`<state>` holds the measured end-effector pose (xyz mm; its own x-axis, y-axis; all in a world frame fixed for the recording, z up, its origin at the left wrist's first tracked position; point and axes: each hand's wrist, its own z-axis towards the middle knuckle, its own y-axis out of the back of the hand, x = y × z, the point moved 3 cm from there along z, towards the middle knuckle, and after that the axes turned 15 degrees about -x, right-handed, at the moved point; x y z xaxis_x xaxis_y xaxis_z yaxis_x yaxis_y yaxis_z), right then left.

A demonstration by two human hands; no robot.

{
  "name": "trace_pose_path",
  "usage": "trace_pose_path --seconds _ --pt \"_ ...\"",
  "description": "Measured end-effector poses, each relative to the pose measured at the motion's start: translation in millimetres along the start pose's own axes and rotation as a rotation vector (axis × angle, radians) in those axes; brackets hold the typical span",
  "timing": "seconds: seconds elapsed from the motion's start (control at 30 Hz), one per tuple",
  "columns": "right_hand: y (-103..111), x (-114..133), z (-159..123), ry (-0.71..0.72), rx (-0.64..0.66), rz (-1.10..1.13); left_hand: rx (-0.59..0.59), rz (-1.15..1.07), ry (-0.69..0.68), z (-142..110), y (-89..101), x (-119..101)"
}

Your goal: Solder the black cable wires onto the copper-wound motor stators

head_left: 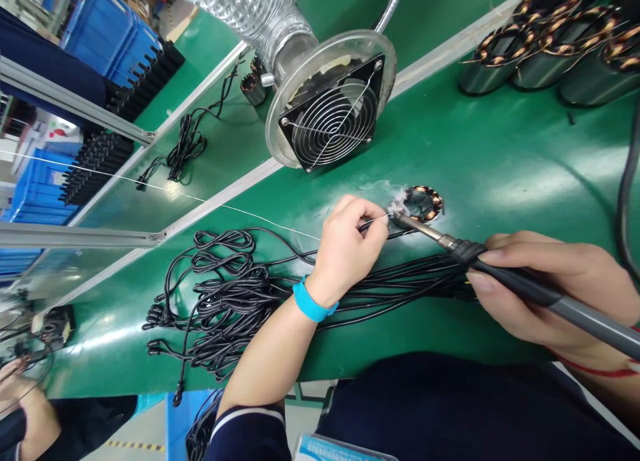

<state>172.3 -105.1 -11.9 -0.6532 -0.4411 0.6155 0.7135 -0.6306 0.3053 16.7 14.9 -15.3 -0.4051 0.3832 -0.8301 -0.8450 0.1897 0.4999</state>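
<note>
R hand (pixel 545 294) grips soldering iron (pixel 500 274), L hand (pixel 350 241) pinches wire (pixel 375 221) — tip at stator (pixel 424 205), copper-wound ring w/ dark core, smoke at L edge. Stator's on glossy green bench (pixel 280 194), nr black cables (pixel 235 294). Beyond — fan (pixel 334 124), more stators (pixel 575 41), blue bins (pixel 107 31).

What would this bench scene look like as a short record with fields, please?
Left hand: pinches thin wire
Right hand: holds soldering iron
Iron tip: at small copper-wound ring, amid smoke
Upper middle: fan on foil duct
Nearby: looped black cables on green bench
Upper right: copper-wound cores
</note>
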Motion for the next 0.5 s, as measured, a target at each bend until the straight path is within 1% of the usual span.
trace_pose_path --seconds 0.13,0.3,0.5 --pt "1.8 -1.9 -0.7 0.000 -0.011 0.004 0.004 -0.004 0.010 0.1 -0.2 0.1" --pt "0.6 -2.8 -1.6 0.014 0.011 0.020 -0.001 -0.011 0.003 0.1 -0.3 0.7" --pt "6.1 -1.5 1.9 0.019 -0.017 -0.113 -0.015 -0.043 -0.021 0.0 0.7 0.9"
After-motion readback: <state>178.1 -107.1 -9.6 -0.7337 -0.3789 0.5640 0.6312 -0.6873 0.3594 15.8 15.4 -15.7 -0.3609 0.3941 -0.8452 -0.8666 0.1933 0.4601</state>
